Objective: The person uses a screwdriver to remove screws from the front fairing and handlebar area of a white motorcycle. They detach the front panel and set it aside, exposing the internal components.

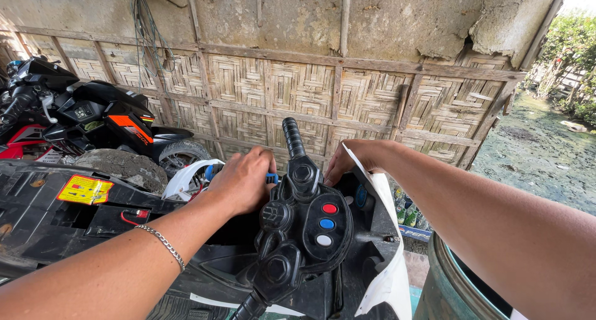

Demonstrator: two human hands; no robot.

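My left hand (pixel 244 180) is clamped around a blue-handled tool (pixel 271 178), its grip closed on the handle just behind the black handlebar console (pixel 304 233) of the toy motorcycle lying under me. My right hand (pixel 349 160) presses on the edge of the white fairing panel (pixel 380 189) beside the handlebar grip (pixel 293 137), though I cannot tell whether its fingers are closed, since the panel hides them. Red, blue and white buttons (pixel 326 224) sit on the console between my arms, a parked motorcycle (pixel 81 118) stands at the left against the woven bamboo wall (pixel 298 90), and a green drum (pixel 453 289) sits below my right forearm.
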